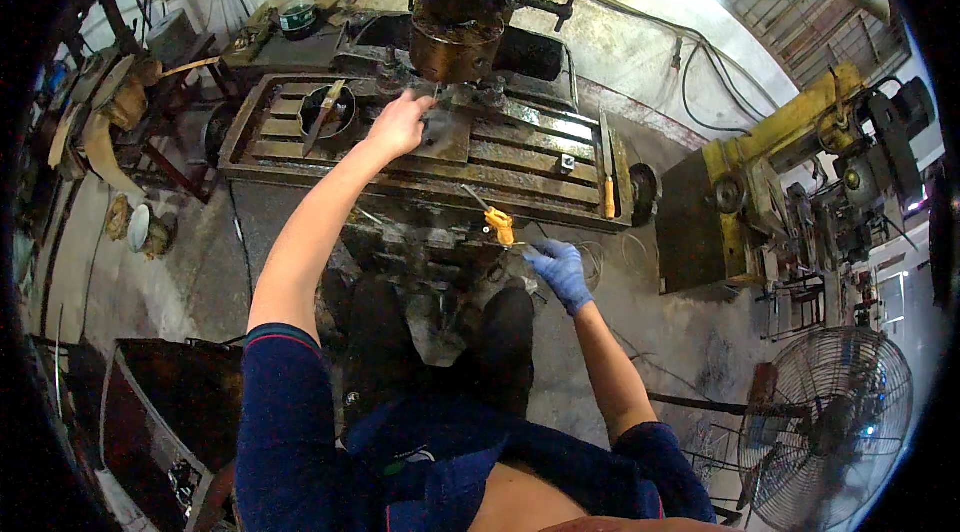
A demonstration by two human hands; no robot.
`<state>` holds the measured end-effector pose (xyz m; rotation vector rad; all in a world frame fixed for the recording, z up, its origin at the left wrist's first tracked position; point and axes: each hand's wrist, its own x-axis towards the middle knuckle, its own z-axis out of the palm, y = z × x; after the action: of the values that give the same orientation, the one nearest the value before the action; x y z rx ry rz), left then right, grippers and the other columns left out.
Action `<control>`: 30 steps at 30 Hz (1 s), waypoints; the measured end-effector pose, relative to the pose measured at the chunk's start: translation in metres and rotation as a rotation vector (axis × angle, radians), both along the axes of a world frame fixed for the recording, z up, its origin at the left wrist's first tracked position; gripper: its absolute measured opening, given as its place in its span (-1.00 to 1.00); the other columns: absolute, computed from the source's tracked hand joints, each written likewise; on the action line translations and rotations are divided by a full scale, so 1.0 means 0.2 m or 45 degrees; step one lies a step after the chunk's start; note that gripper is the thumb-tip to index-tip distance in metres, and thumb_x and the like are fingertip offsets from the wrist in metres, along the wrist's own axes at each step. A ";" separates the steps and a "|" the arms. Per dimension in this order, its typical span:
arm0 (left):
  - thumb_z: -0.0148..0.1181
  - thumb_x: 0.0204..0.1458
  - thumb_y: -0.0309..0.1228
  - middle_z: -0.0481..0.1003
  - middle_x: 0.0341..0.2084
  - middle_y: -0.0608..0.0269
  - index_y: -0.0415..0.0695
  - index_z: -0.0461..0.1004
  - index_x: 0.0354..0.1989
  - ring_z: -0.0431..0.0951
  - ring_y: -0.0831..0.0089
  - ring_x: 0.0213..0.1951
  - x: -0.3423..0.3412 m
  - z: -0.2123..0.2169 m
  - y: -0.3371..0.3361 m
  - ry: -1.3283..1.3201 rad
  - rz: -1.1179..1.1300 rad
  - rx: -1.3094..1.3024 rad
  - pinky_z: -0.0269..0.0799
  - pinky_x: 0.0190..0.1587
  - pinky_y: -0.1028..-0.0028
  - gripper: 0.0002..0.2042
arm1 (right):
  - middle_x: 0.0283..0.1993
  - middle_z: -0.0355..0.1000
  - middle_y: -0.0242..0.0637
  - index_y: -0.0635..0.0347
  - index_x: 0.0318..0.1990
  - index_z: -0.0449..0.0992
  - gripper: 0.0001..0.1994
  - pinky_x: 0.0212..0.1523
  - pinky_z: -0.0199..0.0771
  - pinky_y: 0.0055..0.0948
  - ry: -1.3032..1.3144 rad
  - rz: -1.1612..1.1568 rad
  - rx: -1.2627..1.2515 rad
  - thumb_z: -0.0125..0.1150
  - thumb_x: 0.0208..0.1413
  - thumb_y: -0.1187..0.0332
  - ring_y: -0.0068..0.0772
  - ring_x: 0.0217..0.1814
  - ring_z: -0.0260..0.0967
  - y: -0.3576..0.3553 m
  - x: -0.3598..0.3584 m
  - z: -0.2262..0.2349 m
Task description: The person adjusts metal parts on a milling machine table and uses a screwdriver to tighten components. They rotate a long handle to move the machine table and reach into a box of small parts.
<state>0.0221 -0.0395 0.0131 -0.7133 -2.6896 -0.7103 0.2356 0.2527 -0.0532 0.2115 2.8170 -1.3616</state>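
Observation:
My bare left hand (400,124) reaches over the slotted machine table (545,154), its visible fingers apart just below the round spindle head (456,44). The fingertips are beside a thin tool under the spindle; whether they touch it I cannot tell. A flat metal workpiece (445,144) lies on the table by this hand. In front of the table my right hand (562,274), in a blue glove, is closed. What it grips is hidden. A yellow air blow gun (499,228) with a thin nozzle is just beyond its fingers.
A round pot (328,114) with a brush in it stands on the table's left part. On the right lies a file (608,172) with a wooden handle. A clear bottle (297,7) is at the back left. A caged fan (830,427) and a yellow machine (720,192) stand right.

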 end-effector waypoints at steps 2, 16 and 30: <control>0.10 -0.18 -0.53 0.36 -0.28 -0.06 -0.11 0.38 -0.13 0.41 0.00 -0.19 0.04 0.00 -0.01 0.001 0.100 -0.022 0.34 -0.13 0.15 -0.66 | -0.35 0.51 -0.25 0.33 -0.27 0.52 -0.72 -0.28 0.39 -0.56 -0.055 -0.052 -0.215 0.24 -0.07 0.28 -0.57 -0.32 0.41 0.00 0.10 0.11; 0.08 -0.15 -0.45 0.47 -0.41 0.02 -0.11 0.42 -0.30 0.49 0.06 -0.37 -0.13 -0.11 0.15 0.214 0.096 0.038 0.40 -0.30 0.19 -0.81 | -0.40 0.49 -0.32 0.36 -0.24 0.51 -0.74 -0.36 0.34 -0.58 0.063 -0.157 -0.229 0.16 -0.05 0.35 -0.58 -0.41 0.35 0.18 0.35 0.23; 0.17 -0.13 -0.25 0.50 -0.56 0.01 -0.18 0.36 -0.29 0.53 0.07 -0.43 -0.14 -0.09 0.19 0.026 0.511 0.065 0.43 -0.36 0.19 -0.70 | -0.23 0.43 -0.25 0.27 -0.18 0.46 -0.75 -0.15 0.37 -0.44 1.272 -0.139 0.101 0.16 -0.08 0.44 -0.40 -0.22 0.36 0.33 -0.13 1.62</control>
<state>-0.0061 -0.0008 -0.0042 -0.1549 -2.6624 -0.6561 0.2087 0.3191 0.2715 -0.4643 3.6657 -1.7328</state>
